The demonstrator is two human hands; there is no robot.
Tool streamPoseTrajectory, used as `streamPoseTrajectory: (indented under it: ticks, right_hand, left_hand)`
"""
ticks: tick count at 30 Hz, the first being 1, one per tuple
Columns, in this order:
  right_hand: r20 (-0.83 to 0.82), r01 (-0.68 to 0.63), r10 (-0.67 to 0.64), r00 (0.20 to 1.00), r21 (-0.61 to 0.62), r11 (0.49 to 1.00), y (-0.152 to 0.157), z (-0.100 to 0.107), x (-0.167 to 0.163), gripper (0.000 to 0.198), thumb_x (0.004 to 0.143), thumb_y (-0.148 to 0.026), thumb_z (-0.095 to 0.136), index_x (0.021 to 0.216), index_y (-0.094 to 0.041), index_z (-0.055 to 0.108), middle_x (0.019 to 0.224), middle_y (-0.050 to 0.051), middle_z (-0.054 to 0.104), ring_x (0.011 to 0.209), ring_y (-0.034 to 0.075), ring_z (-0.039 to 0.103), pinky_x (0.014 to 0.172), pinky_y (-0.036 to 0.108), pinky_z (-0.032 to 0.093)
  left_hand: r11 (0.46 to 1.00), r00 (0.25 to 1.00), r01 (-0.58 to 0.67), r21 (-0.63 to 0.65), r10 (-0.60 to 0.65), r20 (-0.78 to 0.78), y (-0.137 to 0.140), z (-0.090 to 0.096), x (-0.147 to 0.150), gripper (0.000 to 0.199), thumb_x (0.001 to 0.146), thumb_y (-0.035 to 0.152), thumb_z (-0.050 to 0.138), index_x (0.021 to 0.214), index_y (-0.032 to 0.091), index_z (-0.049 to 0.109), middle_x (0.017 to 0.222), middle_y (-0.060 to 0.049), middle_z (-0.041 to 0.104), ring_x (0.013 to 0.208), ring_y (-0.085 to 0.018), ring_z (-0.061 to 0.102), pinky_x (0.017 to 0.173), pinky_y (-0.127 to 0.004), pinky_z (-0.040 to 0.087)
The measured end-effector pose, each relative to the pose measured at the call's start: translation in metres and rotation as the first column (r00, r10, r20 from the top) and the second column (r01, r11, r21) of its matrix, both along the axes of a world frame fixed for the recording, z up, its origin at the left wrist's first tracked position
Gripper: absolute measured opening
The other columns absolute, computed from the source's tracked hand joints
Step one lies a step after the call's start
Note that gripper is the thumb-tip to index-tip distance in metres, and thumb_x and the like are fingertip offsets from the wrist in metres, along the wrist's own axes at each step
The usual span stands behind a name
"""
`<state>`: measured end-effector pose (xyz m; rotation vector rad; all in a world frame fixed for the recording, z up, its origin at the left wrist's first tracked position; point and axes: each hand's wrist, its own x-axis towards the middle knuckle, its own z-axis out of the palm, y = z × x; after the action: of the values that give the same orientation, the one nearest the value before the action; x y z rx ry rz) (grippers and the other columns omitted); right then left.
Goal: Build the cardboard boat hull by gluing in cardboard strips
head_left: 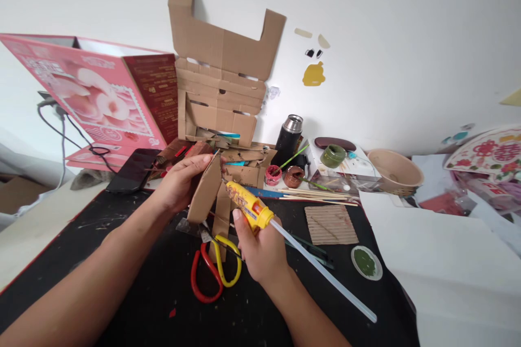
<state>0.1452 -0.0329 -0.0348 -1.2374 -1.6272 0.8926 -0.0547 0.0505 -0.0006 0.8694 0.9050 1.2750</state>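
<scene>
Right forearm (303, 303): grip (264, 249) holds glue gun (244, 203) (yellow).

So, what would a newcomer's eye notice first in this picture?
Probably the yellow glue gun near the centre, in the right hand, beside the cardboard piece in the left hand. Then the large pink box at the left and the red-and-yellow scissors below the cardboard piece.
</scene>
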Motion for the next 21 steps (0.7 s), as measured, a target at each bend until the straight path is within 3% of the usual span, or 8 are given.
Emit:
streamPoseTrajectory:
  ticks: [10,21]
  right_hand:
    - [-0.004,0.002,-0.002,1.0,0.007,1.0,0.0001,-0.0022,-0.0002,0.049,0.107,-0.058,0.05,0.087,-0.02,0.074,0.046,-0.001,0.055,0.044,0.018,0.062,0.043,0.023,0.044]
    - [-0.001,0.008,-0.008,1.0,-0.003,1.0,-0.0002,-0.0007,-0.0002,0.053,0.107,-0.06,0.049,0.081,-0.02,0.074,0.045,-0.001,0.053,0.045,0.018,0.061,0.042,0.023,0.044]
  left_hand:
    - [1.0,1.0,0.006,-0.019,-0.006,0.018,0.0007,0.0006,-0.0001,0.048,0.066,0.048,0.099,0.094,0.012,0.085,0.078,-0.01,0.081,0.065,-0.021,0.073,0.058,-0.026,0.057]
    - [0.999,0.999,0.027,-0.017,-0.027,0.02,0.0007,-0.003,-0.0003,0.039,0.073,0.045,0.094,0.094,0.013,0.085,0.08,-0.011,0.081,0.062,-0.021,0.072,0.058,-0.028,0.057]
